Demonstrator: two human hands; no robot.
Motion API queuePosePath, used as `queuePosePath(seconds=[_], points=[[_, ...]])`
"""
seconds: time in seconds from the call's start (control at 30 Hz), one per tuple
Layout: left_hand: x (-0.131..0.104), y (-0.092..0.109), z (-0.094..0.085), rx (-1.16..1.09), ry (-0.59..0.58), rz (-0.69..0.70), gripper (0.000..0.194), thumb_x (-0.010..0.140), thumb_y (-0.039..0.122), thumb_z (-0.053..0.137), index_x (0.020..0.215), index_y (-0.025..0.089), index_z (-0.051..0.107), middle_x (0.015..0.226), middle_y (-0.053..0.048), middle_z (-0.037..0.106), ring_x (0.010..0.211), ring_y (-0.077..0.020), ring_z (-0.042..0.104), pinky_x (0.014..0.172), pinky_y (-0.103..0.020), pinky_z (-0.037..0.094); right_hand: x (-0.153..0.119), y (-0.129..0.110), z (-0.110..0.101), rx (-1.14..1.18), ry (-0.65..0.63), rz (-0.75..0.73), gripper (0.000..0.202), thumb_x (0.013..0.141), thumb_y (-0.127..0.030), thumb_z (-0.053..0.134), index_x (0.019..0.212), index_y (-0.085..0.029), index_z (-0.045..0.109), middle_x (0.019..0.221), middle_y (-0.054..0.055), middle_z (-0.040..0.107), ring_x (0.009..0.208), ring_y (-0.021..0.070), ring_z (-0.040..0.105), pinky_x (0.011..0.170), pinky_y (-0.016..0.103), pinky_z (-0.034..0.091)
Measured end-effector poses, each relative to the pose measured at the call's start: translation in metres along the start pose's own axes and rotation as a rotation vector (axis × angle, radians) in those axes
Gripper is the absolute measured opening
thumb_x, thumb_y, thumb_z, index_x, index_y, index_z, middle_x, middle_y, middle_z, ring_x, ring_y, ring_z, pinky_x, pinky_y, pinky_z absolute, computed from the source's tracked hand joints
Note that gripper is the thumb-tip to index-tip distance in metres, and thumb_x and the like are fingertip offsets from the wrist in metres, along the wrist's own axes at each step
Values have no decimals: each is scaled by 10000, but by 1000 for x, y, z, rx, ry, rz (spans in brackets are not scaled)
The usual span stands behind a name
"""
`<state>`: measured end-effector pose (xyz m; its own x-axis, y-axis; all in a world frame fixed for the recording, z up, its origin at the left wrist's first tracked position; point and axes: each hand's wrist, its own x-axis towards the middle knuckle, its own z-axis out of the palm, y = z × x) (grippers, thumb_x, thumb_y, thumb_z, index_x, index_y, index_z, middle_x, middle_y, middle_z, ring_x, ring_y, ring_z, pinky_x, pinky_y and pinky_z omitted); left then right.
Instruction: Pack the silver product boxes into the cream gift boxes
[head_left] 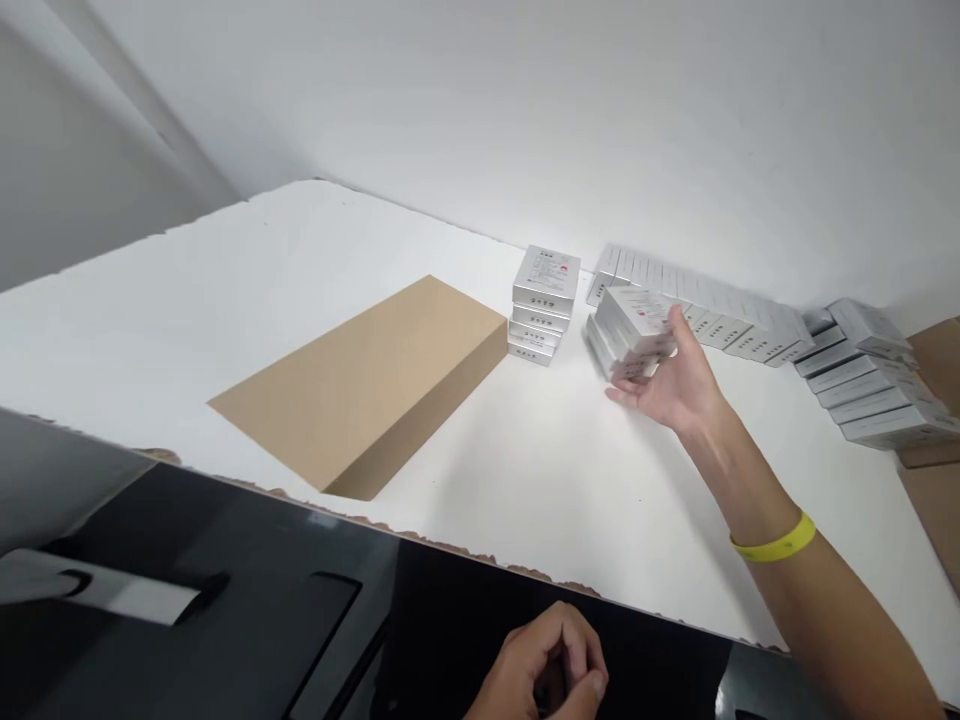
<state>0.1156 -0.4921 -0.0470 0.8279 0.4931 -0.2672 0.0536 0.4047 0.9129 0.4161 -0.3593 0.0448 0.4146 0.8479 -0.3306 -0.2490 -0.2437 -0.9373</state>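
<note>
My right hand [671,385], with a yellow band on its wrist, grips a small stack of silver-white boxes [634,325] between thumb and fingers, slightly tilted. Left of it a stack of several like boxes [544,300] stands near the wall. A long brown cardboard box [367,380] lies on the white table [570,480] to the left of that stack. My left hand [555,665] is low in front of the table edge, its fingers curled in towards the thumb; whether anything is inside is hidden.
Behind my right hand a long row of silver boxes [720,310] stands along the wall. More boxes [870,380] are piled at the right, beside brown cardboard [937,365]. The table's front edge is rough; a white bar [142,597] is at the lower left.
</note>
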Motion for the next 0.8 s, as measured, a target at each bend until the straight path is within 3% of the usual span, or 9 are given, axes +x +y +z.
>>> queuePosePath(seconds=[0.13,0.3,0.37,0.5,0.57,0.7,0.73,0.8], points=[[-1,-2,-4,-14,29,9,375,947,396,712,817,204,417,932,-51,643,675,-89,412,646,-246,325,-30,-1,-13,-189,-290,156,835,837,-847,685,1397,-268,462,1244,187,686,1105,378,733,986,593,628],[1,-2,-1,-3,15,-5,350,932,354,720,808,199,432,902,-40,642,658,-83,421,634,-235,338,-84,-5,-17,-384,-393,331,656,871,-812,716,1150,-232,586,1284,188,728,1043,324,732,829,451,630],[1,-2,2,-12,9,-8,345,934,350,719,803,198,438,898,-38,644,648,-80,416,628,-234,345,-97,-2,-19,-532,-447,330,651,869,-850,700,1048,-229,620,1296,160,722,1052,287,704,847,408,596],[2,-4,5,-3,6,-4,372,951,394,712,802,201,431,890,-41,640,659,-86,423,634,-239,342,-108,10,-40,-766,-476,301,676,878,-905,610,1059,-255,658,1162,102,725,1051,281,668,930,439,551],[3,-5,6,-8,0,-18,399,960,439,710,805,203,430,892,-41,633,664,-88,415,639,-242,341,-109,14,-59,-952,-315,247,657,898,-896,555,1067,-270,663,1088,98,729,1037,310,671,949,486,534],[5,-7,10,-17,-8,-40,481,974,568,700,811,203,432,896,-41,621,664,-89,406,639,-247,337,-105,20,-104,-1442,353,-27,614,983,-730,368,1152,-211,649,1261,201,713,1139,434,664,962,606,499],[6,-7,11,-13,-8,-39,512,975,609,692,810,202,429,892,-42,620,664,-89,406,636,-247,332,-104,22,-115,-1518,472,-97,597,990,-669,338,1169,-189,646,1305,221,698,1178,455,653,970,622,494],[8,-6,14,-4,-1,-29,580,975,698,663,802,199,423,884,-44,618,668,-90,409,636,-247,326,-102,28,-132,-1556,552,-139,543,979,-616,346,1129,-189,645,1317,208,704,1191,453,661,968,616,507]])
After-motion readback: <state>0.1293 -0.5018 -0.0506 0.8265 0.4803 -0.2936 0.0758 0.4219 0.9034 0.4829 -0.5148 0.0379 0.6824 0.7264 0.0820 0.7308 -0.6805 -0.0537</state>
